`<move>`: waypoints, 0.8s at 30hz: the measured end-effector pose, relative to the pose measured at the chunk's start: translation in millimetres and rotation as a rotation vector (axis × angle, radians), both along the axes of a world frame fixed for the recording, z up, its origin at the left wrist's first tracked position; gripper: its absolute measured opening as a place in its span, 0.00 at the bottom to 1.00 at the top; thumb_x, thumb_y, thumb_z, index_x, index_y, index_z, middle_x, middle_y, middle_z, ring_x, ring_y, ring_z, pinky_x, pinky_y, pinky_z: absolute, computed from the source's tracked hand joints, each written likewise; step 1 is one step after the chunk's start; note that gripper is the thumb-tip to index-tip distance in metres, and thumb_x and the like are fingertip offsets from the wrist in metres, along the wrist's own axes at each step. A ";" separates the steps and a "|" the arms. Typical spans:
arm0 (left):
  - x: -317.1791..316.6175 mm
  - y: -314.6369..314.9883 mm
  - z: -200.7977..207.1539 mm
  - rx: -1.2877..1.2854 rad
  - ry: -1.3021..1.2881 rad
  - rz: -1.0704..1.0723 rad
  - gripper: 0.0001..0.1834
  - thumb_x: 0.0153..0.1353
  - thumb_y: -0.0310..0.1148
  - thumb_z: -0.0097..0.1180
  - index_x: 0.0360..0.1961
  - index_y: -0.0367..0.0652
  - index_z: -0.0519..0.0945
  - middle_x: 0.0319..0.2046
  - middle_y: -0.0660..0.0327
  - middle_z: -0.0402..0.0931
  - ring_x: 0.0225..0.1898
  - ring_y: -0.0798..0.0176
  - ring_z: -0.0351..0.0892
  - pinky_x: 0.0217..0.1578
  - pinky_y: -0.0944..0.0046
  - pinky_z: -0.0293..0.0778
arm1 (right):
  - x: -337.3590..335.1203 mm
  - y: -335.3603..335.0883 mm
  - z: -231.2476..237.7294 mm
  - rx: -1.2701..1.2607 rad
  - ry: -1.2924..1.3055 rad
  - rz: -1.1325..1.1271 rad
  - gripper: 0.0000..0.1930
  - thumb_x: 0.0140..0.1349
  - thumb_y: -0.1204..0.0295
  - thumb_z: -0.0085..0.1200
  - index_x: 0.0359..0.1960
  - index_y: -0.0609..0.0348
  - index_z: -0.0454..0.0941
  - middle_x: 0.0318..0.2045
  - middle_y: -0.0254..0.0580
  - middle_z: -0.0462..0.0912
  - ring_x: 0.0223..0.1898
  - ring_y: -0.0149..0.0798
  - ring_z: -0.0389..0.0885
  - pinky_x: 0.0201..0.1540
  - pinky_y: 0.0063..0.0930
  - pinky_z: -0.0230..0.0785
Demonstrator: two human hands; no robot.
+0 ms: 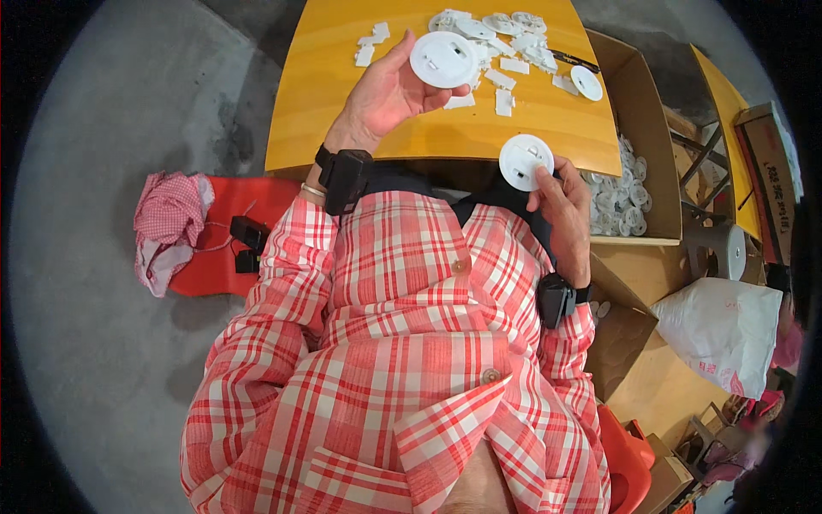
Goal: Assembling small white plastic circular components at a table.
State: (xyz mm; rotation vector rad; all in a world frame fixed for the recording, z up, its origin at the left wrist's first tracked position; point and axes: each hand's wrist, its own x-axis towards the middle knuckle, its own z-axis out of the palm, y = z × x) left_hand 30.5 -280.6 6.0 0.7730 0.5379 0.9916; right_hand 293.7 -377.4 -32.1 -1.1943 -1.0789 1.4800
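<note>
Over the yellow table's near part, my left hand (381,101) holds a white round plastic disc (443,62), its face turned up with a small dark slot in it. A second white plastic disc (520,163) sits between the thumb and fingers of my right hand (563,206), just off the table's front edge. This one has a raised tab and a small opening near its middle. The two discs are apart. On the table, a loose pile of white discs and flat rectangular pieces (501,43) lies beyond my hands.
The yellow table (342,120) also bears a black pen-like tool (575,61) and a single disc (586,83). To its right stands a cardboard box (659,171) of white discs. A white sack (719,330) is further right; a red stool (214,223) with cloth is at left.
</note>
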 end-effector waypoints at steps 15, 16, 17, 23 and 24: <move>106.6 -19.9 -48.0 -0.222 0.157 -0.064 0.30 0.67 0.52 0.39 0.59 0.38 0.62 0.47 0.49 0.74 0.41 0.50 0.79 0.34 0.66 0.78 | 105.4 9.2 -30.3 -0.029 -0.027 -0.113 0.14 0.63 0.65 0.50 0.45 0.60 0.73 0.19 0.29 0.75 0.18 0.18 0.66 0.19 0.13 0.49; 115.7 -23.2 -47.5 -0.218 0.185 -0.044 0.30 0.66 0.52 0.40 0.59 0.38 0.63 0.46 0.49 0.75 0.40 0.50 0.80 0.34 0.67 0.78 | 116.5 7.5 -34.6 -0.039 -0.034 -0.114 0.14 0.63 0.65 0.50 0.45 0.60 0.73 0.19 0.29 0.75 0.18 0.18 0.66 0.20 0.13 0.49; 122.5 -22.5 -50.1 -0.221 0.181 -0.054 0.30 0.66 0.52 0.40 0.59 0.38 0.63 0.46 0.49 0.75 0.40 0.50 0.80 0.34 0.67 0.78 | 128.1 5.2 -38.5 -0.043 -0.040 -0.123 0.14 0.63 0.65 0.50 0.45 0.60 0.73 0.19 0.29 0.75 0.18 0.18 0.66 0.20 0.13 0.49; 126.5 -22.0 -54.2 -0.223 0.226 -0.037 0.30 0.65 0.53 0.43 0.57 0.37 0.65 0.44 0.50 0.76 0.37 0.52 0.81 0.31 0.69 0.78 | 186.8 -19.8 -75.3 -0.071 -0.155 -0.240 0.14 0.63 0.63 0.50 0.42 0.61 0.74 0.20 0.28 0.74 0.21 0.19 0.67 0.22 0.15 0.54; 126.8 -23.3 -54.7 -0.241 0.243 -0.025 0.30 0.65 0.53 0.43 0.56 0.37 0.65 0.44 0.50 0.76 0.36 0.52 0.81 0.31 0.69 0.77 | 199.7 -26.2 -75.9 -0.154 -0.177 -0.249 0.13 0.63 0.64 0.50 0.41 0.61 0.74 0.21 0.28 0.73 0.20 0.20 0.66 0.22 0.14 0.55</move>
